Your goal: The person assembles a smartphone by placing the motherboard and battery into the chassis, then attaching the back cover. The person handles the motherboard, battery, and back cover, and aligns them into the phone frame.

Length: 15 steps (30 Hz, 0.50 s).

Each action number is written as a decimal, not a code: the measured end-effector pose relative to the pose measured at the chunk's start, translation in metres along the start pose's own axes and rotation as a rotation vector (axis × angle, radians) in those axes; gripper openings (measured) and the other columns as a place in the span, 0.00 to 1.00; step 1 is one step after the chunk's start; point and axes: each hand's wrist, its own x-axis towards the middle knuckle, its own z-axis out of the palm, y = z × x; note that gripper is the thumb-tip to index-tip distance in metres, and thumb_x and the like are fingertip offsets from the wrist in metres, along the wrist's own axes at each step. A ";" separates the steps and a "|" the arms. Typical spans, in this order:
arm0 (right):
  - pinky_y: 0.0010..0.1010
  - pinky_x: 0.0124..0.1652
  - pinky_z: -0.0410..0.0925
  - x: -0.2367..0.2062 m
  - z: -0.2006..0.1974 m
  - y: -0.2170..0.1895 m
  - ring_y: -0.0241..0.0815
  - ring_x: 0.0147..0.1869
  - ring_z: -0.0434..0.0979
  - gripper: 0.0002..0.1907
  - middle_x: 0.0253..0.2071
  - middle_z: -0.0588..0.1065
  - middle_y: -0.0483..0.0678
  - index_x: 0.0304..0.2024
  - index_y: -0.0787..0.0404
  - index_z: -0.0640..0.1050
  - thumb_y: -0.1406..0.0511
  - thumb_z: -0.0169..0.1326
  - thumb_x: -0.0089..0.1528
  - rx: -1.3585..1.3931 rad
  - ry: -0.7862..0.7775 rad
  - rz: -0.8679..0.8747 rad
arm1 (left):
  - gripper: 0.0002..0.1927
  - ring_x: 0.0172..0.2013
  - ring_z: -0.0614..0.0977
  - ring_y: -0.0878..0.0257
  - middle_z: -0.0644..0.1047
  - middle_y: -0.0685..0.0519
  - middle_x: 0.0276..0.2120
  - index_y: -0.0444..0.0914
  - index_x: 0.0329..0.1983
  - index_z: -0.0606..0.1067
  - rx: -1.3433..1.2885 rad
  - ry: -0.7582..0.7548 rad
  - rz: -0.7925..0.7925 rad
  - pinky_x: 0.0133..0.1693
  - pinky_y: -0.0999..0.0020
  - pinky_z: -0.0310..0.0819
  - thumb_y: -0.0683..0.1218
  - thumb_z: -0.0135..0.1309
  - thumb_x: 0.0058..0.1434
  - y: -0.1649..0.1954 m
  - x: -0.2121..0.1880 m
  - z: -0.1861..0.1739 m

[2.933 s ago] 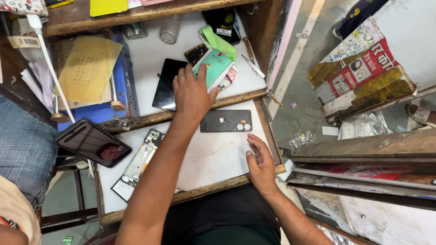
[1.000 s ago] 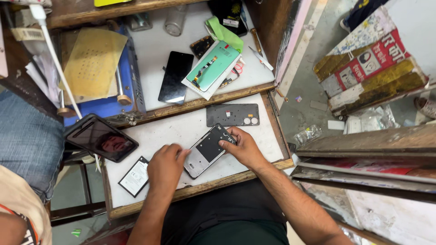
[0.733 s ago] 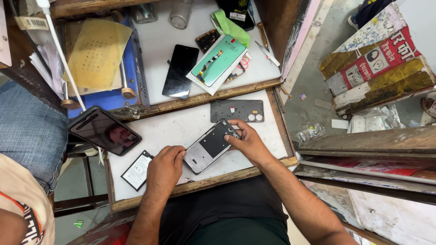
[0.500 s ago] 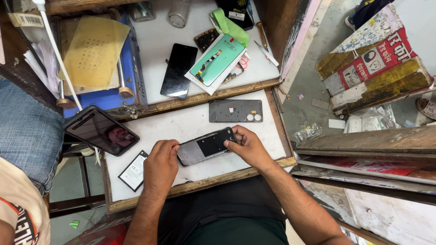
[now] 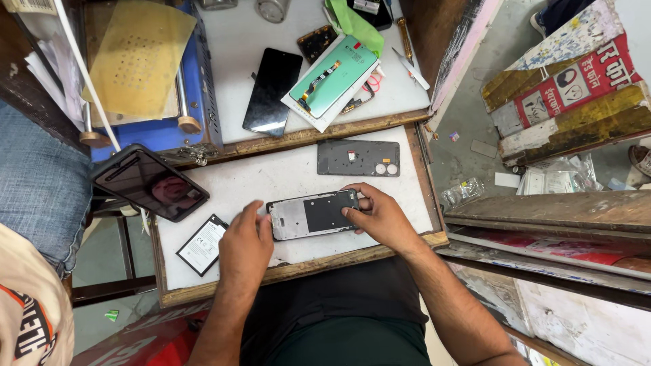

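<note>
An opened phone body [image 5: 313, 215], its bare metal frame and dark middle showing, lies level on the white work surface [image 5: 271, 179]. My left hand [image 5: 245, 244] grips its left end and my right hand [image 5: 380, 217] grips its right end. A grey back cover [image 5: 358, 158] lies just beyond the phone. A flat black battery [image 5: 202, 245] lies at the left, close to my left hand.
On the upper shelf lie a black screen panel [image 5: 272, 90], a green phone back [image 5: 331, 80] on a white card, and a screwdriver [image 5: 403, 39]. A blue machine [image 5: 196, 102] stands at the left. Another person's dark phone [image 5: 150, 182] sticks in from the left, by denim.
My left hand came back from the upper shelf. Both hands took the phone body and turned it from slanted to level, with my hands at its two ends.
</note>
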 end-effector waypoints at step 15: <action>0.17 0.29 0.63 0.000 0.003 0.040 0.25 0.33 0.70 0.20 0.33 0.76 0.40 0.60 0.63 0.71 0.70 0.56 0.65 0.256 -0.030 -0.185 | 0.11 0.26 0.84 0.62 0.83 0.48 0.29 0.36 0.51 0.78 -0.253 0.234 0.016 0.27 0.66 0.78 0.46 0.53 0.71 -0.011 -0.013 0.024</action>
